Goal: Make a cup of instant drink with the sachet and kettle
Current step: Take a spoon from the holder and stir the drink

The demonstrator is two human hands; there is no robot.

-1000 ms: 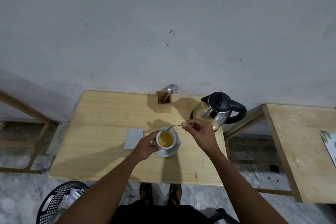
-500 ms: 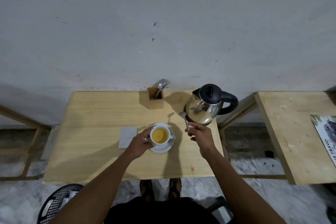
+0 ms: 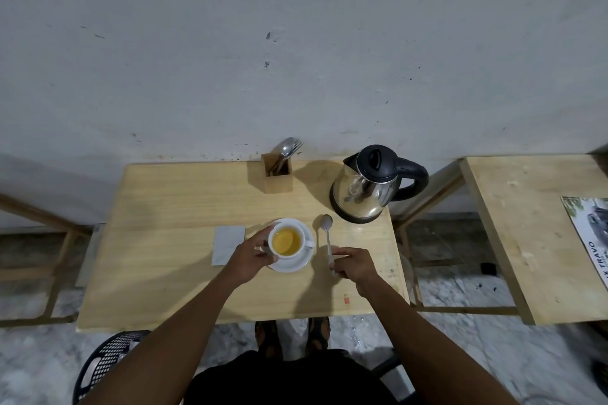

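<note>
The cup [image 3: 286, 239] of yellow drink stood on its saucer [image 3: 297, 265] mid-desk [image 3: 164, 240], left hand [image 3: 251, 256] fingers wrapped around it. Right hand [image 3: 353, 265] pinched the spoon [image 3: 328, 242] handle near the desk's right edge; it should be released flat, clear of the saucer.

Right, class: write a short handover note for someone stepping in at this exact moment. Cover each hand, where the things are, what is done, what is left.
Left hand: grip around the white ceramic cup of yellow drink, which sits on its white saucer.
Right hand: holding the handle of the small metal spoon, which lies flat on the wooden table right of the saucer.
Steel kettle with black lid: upright at the back right. Pale flat sachet: left of the cup.
Done: the drink looks made.
Left: release the spoon, probably clear the sachet.
</note>
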